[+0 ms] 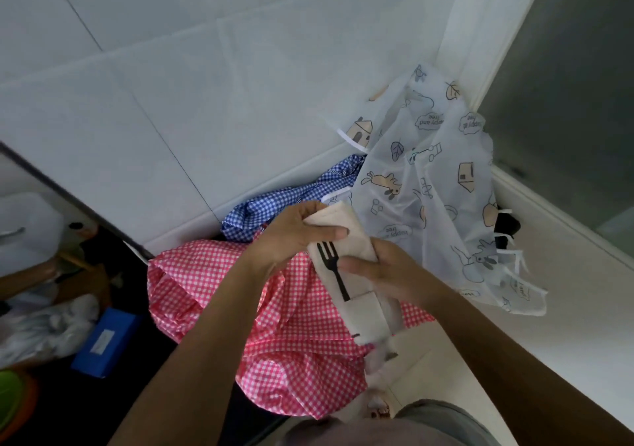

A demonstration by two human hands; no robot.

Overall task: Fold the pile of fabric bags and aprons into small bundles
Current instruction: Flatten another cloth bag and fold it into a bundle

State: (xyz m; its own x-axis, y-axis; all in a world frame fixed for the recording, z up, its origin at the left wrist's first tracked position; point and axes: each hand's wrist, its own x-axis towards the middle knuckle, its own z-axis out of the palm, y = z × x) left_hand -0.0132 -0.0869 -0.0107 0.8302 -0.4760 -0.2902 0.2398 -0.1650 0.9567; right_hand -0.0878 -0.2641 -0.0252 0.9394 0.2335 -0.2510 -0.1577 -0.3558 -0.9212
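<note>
**Fork-print bag folded into a narrow strip, both hands on it**

A blue box (103, 342) sits on the floor at far left. Next comes the pink checked fabric (212, 291) spilling over the counter (566, 291) edge, with blue checked fabric (274, 205) behind it by the wall. Above the pink stuff, the left hand (288, 239) grips the cream bag (353, 238) at its top end and the right hand (391, 270) wraps its middle. A see-through printed apron (439, 188) is crumpled in the right corner.
</note>
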